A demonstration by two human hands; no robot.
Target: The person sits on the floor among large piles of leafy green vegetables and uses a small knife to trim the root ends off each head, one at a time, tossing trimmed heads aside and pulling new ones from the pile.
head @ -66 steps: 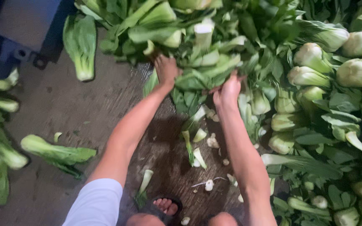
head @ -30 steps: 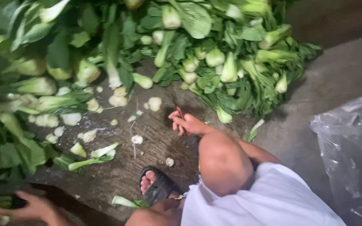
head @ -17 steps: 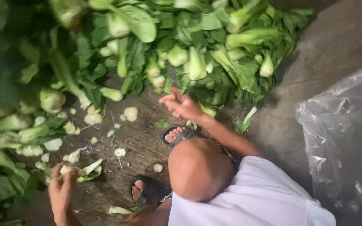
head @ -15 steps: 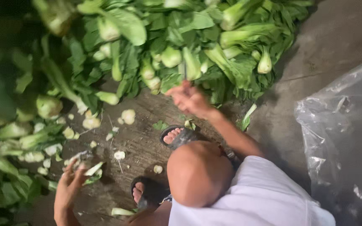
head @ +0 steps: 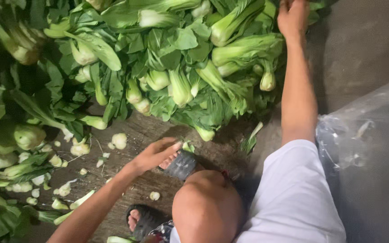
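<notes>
**Hands split across the bok choy heap**

Right hand [head: 292, 17] stretches to the top edge of the frame, fingers curled onto a bok choy head [head: 244, 47] lying stalk-down toward the lower right — grip unclear. Left hand [head: 155, 154], loosely open and empty, hovers low at centre beside a black sandal [head: 182, 164], just below the pile.

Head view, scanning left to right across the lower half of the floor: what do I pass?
Cut stem scraps → left hand → black sandal → loose green leaf → white sleeve → clear plastic bag.
</notes>
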